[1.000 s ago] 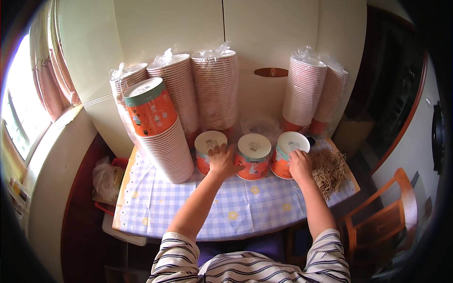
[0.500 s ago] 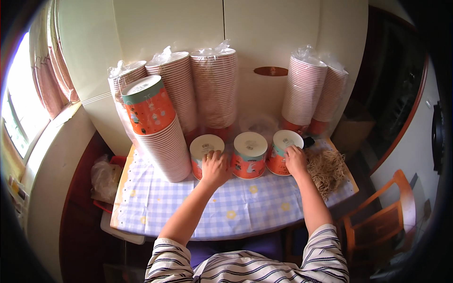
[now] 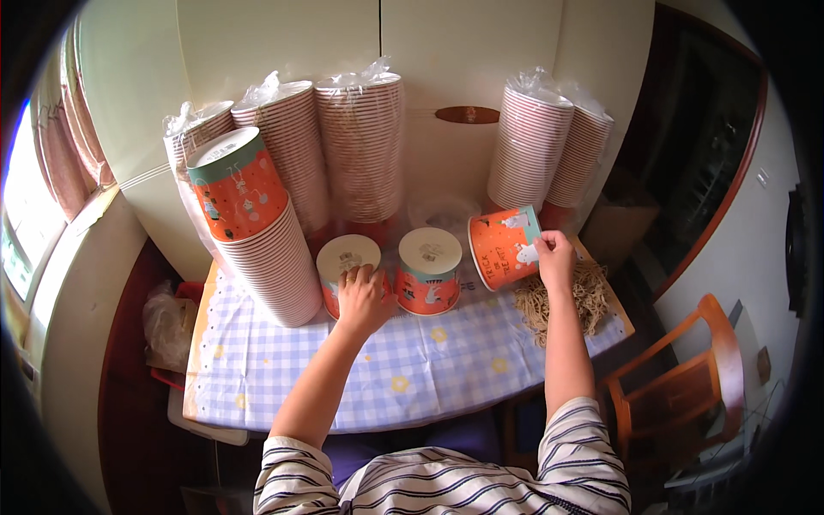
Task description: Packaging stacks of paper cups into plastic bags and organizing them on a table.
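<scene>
My right hand (image 3: 556, 256) pinches the base end of an orange paper bucket (image 3: 503, 246). That bucket is tipped on its side, raised off the table, its rim facing left. Its green band is at the pinched end. My left hand (image 3: 360, 296) lies over a similar bucket (image 3: 348, 251) that stands upside down. Its fingers are curled onto the white base and its thumb side is against the wall. Between my hands a third upside-down bucket (image 3: 429, 251) stands untouched. Left of them leans a tall nested stack (image 3: 270, 266), topped by an orange bucket.
Bagged bucket stacks (image 3: 360, 146) line the back left, with more bagged stacks (image 3: 530, 150) at the back right. Tan shredded paper (image 3: 562, 305) lies at the table's right end. A checked cloth (image 3: 343, 386) covers the table. A wooden chair (image 3: 678, 378) stands right.
My right hand has lifted the right-hand bucket off the table and tipped it sideways. My left hand stays at the left bucket, its fingers further onto the base. The view has shifted slightly.
</scene>
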